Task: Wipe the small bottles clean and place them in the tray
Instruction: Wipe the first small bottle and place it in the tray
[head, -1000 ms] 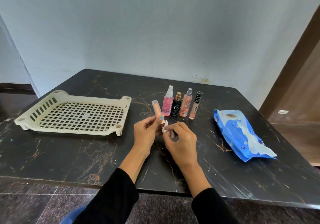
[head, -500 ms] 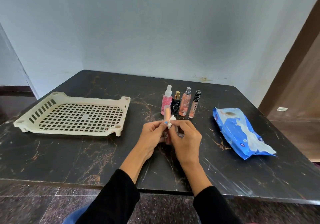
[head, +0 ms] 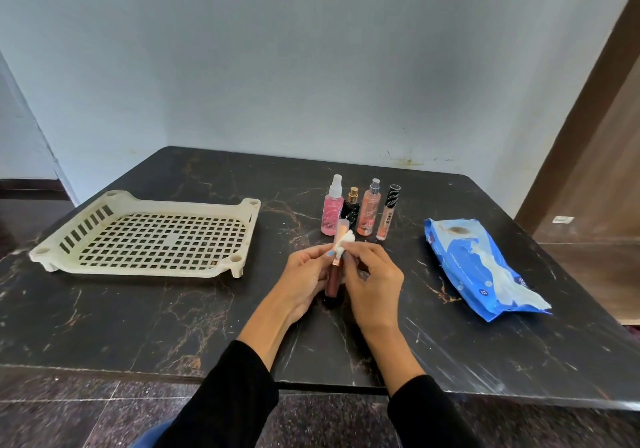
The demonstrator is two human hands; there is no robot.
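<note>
Left of the standing bottles (head: 360, 210) we see the tray (head: 145, 267). Just in front of them, our left hand (head: 304, 279) grips a slim tube (head: 335, 267) upright while our right hand (head: 372, 286) pinches a white wipe (head: 344, 241) against it. Right lies the wipes pack (head: 478, 267).

Glossy black marble-look worktop (head: 173, 316) with rust veins; matt cream plastic tray (head: 242, 236); shiny blue plastic wipes pack (head: 464, 267); 4 glossy clear bottles (head: 367, 213); soft white wipe (head: 344, 241).
</note>
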